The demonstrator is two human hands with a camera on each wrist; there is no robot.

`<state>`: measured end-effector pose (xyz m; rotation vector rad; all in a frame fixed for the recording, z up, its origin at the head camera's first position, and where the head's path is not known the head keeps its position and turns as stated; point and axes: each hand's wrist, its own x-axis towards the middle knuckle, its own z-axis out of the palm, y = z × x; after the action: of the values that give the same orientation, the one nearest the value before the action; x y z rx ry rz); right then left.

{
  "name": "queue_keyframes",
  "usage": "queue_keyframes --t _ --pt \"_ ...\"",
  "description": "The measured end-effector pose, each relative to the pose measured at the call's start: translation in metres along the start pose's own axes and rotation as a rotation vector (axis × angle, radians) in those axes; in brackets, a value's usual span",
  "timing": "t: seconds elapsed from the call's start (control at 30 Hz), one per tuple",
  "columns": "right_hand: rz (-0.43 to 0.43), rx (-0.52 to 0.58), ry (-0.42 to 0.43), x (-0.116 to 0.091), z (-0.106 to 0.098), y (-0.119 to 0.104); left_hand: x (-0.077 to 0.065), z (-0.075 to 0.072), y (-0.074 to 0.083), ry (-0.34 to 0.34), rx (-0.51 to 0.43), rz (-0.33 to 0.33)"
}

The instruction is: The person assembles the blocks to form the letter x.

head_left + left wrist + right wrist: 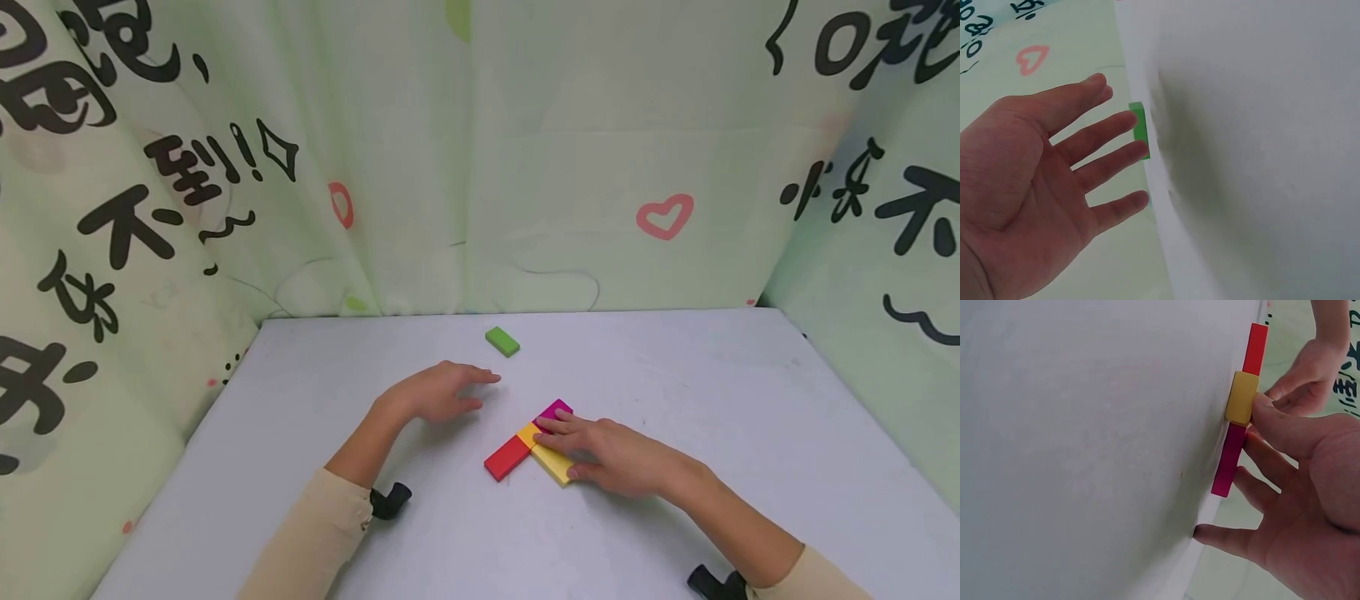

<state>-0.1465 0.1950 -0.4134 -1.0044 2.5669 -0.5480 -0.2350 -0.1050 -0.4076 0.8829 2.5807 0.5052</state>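
Observation:
On the white table a red block [507, 457], an orange piece [528, 434] and a magenta block [553, 412] lie end to end in a slanting row. A yellow block [552, 464] juts from the row's middle toward the near side. My right hand [618, 454] pinches the yellow block, thumb near its outer end and fingers reaching the orange and magenta pieces. In the right wrist view the thumb tip touches the yellow block [1242, 399]. My left hand [442, 392] hovers left of the row with fingers spread, holding nothing. Beyond it lies a green block [502, 341].
The white table [637, 375] ends at a pale green curtain [555, 167] with black lettering and red hearts, which also runs along both sides. Both wrists carry black camera mounts, the left one [391, 501] close over the table.

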Motion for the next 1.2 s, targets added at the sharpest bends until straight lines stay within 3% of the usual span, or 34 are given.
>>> queue_keyframes --t 0.2,0.8,1.03,1.2 --pt "-0.006 -0.003 0.006 0.001 0.0 0.0 0.012 -0.005 -0.009 0.024 -0.002 -0.042" --pt "-0.015 -0.023 0.016 0.001 0.0 0.001 0.048 -0.021 -0.031 0.093 -0.077 -0.01" --pt "-0.013 -0.016 0.014 0.001 0.0 0.001 0.057 -0.023 -0.032 0.151 -0.135 -0.051" --pt "-0.013 -0.01 0.012 0.002 0.001 0.001 0.063 -0.022 -0.035 0.214 -0.169 -0.041"
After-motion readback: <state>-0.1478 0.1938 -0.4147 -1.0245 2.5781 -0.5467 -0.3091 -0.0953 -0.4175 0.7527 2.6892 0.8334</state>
